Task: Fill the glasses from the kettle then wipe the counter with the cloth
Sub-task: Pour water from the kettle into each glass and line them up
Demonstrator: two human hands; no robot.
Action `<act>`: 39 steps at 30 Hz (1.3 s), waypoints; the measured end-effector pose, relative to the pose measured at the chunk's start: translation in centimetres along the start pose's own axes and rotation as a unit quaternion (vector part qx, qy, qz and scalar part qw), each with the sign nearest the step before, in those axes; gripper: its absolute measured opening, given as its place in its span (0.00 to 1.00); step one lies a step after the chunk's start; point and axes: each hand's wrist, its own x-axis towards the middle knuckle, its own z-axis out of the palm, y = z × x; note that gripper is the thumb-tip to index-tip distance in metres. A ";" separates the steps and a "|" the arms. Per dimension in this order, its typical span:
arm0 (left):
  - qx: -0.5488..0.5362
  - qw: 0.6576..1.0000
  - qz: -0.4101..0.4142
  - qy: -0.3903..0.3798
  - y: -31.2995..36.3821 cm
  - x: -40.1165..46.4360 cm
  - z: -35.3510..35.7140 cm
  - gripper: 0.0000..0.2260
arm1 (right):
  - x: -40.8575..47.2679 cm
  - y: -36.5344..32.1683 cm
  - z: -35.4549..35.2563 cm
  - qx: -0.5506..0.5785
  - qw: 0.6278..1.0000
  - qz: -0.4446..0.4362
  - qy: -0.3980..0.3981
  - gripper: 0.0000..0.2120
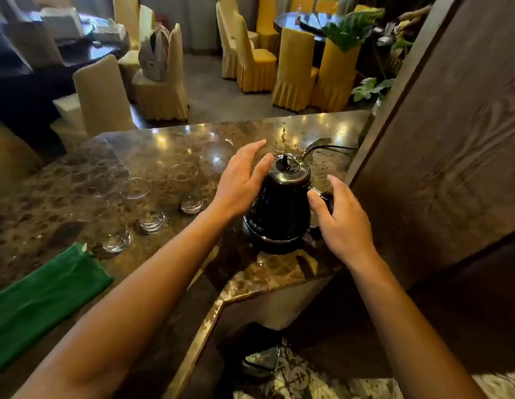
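A black electric kettle [282, 205] stands on its base on the brown marble counter [152, 145], its spout pointing to the far right. My left hand [242, 182] hovers at the kettle's left side with fingers straight, holding nothing. My right hand [341, 217] is at the kettle's handle on the right, fingers loosely spread, and I cannot tell whether it touches the handle. Three clear glasses stand in a diagonal row left of the kettle: one [188, 187], one [144, 205], one [106, 228]. A green cloth [46, 295] lies folded on the counter's near left.
A dark wooden panel [452, 139] rises directly right of the kettle. The kettle's cord [331, 147] runs toward it. The counter's near edge steps inward below the kettle. Beyond the counter stand covered chairs [296, 70] and round dining tables.
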 end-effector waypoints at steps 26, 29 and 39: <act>-0.201 0.958 -0.158 0.131 1.3 0.4 6.2 0.15 | 1.5 4.0 3.9 0.397 0.915 0.047 -0.051 0.18; -0.199 0.956 -0.158 0.145 1.3 0.5 6.4 0.14 | 1.9 4.3 3.9 0.405 0.911 0.042 -0.070 0.19; -0.220 0.948 -0.145 0.177 2.8 0.6 5.6 0.14 | 1.3 2.2 3.2 0.381 0.924 -0.004 0.004 0.19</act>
